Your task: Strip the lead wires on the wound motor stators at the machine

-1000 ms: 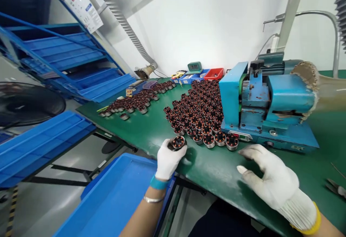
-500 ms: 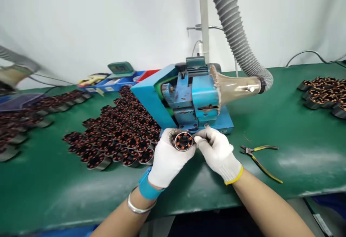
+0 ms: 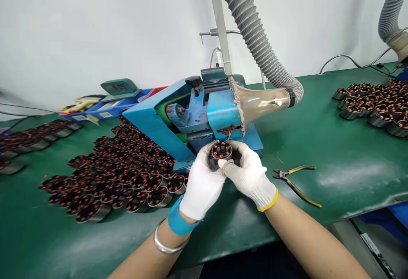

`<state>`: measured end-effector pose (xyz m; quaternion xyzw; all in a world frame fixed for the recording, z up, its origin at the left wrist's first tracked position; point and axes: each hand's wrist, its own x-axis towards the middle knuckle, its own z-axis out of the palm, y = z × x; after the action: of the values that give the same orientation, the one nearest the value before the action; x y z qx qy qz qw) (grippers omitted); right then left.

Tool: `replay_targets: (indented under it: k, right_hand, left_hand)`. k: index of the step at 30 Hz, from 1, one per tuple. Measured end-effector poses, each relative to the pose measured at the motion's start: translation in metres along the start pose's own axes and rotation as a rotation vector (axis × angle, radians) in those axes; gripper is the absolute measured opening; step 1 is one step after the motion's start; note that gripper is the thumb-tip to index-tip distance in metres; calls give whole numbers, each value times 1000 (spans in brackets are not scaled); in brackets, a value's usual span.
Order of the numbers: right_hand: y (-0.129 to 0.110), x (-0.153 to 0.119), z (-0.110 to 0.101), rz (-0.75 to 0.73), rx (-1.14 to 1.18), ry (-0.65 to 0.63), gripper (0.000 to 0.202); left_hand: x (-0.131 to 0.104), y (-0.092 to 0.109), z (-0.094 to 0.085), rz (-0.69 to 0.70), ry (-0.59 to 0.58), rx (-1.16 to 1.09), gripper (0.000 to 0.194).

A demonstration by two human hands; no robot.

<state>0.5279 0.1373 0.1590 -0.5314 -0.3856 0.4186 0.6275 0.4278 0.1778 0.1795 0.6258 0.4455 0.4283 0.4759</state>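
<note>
Between my two white-gloved hands is a motor stator [image 3: 222, 150], a round metal ring with copper windings and a dark core, its open face tilted up toward me. My left hand [image 3: 205, 177] wraps its left side. On the right and front, my right hand [image 3: 247, 168] closes on it, the thumb pressed against the rim. Thin wire leads [image 3: 229, 135] stick up from its back edge, close to the slot in the front of a blue machine [image 3: 223, 111]. The gloves hide most of the ring's outer wall.
Many similar stators [image 3: 127, 173] crowd the green table [image 3: 344, 177] left of the machine, and another group [image 3: 376, 105] lies far right. Cutting pliers [image 3: 296, 181] rest right of my hands. A clear funnel [image 3: 261, 98] joins a grey hose [image 3: 255, 32]. Blue bins [image 3: 111, 108] stand behind.
Both hands have brought the stator up closer to the machine's slot, its leads now pointing toward it. My right hand has moved from the leads to grip the ring. The view has shifted right.
</note>
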Motion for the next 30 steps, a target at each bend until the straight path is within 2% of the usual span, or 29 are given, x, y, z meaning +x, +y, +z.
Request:
replay_targets:
  k: [5,10,13,15,18,20,25,28,30]
  right_hand:
    - [-8,15,-3,124,-18,-22,51]
    - [-25,22,-1,176,-80,10,41]
    - [-29,19,-2,188,-64,-24,37]
    - [-26,16,-5,198,-44,-48,43]
    - [-14,12,-9,185,70,-84,50]
    - [-9,10,-11,175,146,-90,46]
    - [-10,14,-16,136,197,-29,22]
    - [-8,19,-19,187,275,29,27]
    - [-5,20,-19,224,272,77,34]
  left_hand:
    - [14,7,0,60,24,180,43]
    - [26,10,2,116,45,268,37]
    - [23,5,1,132,65,278,37]
    - [16,-1,0,174,66,274,40]
    - [6,-11,-4,228,26,253,42]
    - [2,-15,-7,251,-11,235,40]
    - [2,-16,-15,341,-108,302,44]
    - [0,-14,-15,359,-142,307,46]
    - [-1,-15,-13,323,-109,280,48]
